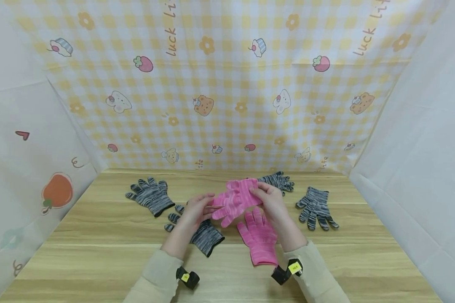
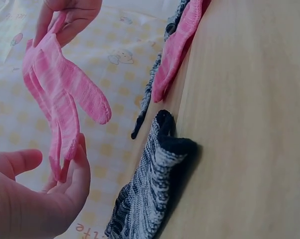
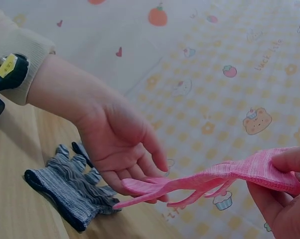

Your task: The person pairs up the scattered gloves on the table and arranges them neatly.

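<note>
Six gloves show, four gray stripy ones and two pink ones, and one is a flat pink glove [image 1: 261,242] lying on the wooden table [image 1: 79,256] with its fingers pointing away from the person. Farthest left of it, and a bit farther back, lies the first gray glove [image 1: 149,195]. Nearer on its left is the second gray glove [image 1: 206,235], partly hidden by the left arm. Up above and left of the flat pink glove is the left hand [image 1: 195,210], thumb wide apart from the fingers, which touch the fingertips of the held pink glove [image 1: 235,200]. That one is up in the air, just past the flat pink glove. Past it and to the right, the right hand [image 1: 271,200] pinches the cuff between thumb and fingers. Behind that hand pokes out the third gray glove [image 1: 278,181]. Rightmost of all, to the right of the flat pink glove, lies the fourth gray glove [image 1: 315,206], fingers toward the person.
</note>
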Demonstrator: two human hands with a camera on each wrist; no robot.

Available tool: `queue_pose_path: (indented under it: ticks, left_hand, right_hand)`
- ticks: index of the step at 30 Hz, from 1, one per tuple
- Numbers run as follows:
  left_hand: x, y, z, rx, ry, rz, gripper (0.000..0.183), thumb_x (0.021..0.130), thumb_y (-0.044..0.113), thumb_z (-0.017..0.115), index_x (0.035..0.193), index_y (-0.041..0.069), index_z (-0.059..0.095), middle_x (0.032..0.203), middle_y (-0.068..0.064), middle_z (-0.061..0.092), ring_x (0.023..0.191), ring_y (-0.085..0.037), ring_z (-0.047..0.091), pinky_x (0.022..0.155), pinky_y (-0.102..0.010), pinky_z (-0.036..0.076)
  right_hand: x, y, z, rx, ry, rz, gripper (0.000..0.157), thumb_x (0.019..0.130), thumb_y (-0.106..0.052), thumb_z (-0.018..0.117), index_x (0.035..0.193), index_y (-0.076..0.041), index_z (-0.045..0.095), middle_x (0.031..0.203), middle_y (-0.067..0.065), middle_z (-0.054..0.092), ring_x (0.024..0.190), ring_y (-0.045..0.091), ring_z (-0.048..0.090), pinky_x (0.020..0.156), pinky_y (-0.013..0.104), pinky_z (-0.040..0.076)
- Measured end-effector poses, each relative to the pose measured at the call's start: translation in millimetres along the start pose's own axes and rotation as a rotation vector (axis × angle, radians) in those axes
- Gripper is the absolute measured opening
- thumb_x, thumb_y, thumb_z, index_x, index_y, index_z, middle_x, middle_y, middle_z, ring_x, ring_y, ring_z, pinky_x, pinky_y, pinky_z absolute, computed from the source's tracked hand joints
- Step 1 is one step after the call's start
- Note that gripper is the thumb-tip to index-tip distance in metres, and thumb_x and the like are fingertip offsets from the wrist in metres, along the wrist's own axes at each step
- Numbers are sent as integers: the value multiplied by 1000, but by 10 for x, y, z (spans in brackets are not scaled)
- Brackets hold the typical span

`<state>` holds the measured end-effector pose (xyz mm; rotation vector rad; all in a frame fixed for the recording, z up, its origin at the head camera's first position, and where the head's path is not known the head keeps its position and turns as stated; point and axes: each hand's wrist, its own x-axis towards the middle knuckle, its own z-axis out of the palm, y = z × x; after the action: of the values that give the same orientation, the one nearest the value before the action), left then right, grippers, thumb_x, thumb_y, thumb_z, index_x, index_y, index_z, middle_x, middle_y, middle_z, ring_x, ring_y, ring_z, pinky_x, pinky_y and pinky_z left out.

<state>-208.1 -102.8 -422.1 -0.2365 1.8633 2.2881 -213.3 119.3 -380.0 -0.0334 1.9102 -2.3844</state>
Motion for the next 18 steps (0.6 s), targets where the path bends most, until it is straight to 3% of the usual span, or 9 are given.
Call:
queue_pose_path:
  ticks: [7,13,18]
  left_hand:
    - [-51,18,27,59,22,32,36,97,11,53,128,-6,52,110,-19,63,92,-27,64,85,-33,53]
    - [-93,38,56,163,68,70,34,98,14,53,125,-6,55,124,-20,57,116,-35,52,99,-45,43]
    - [-107,50,85,173,95,87,29,97,13,53,118,-5,60,115,-20,60,103,-30,57,95,-47,45]
  right_hand:
    - [-41,-64,6,-86,-16,-64,31,90,2,59,119,13,56,91,9,71,74,12,67,72,25,56]
    - [-56,-95,0,-224,-11,-95,31,88,-1,64,117,9,60,99,15,70,78,12,67,75,26,55]
    - [-94,-131,-2,-302,-26,-136,28,87,-1,66,114,7,64,97,14,71,79,13,67,75,26,55]
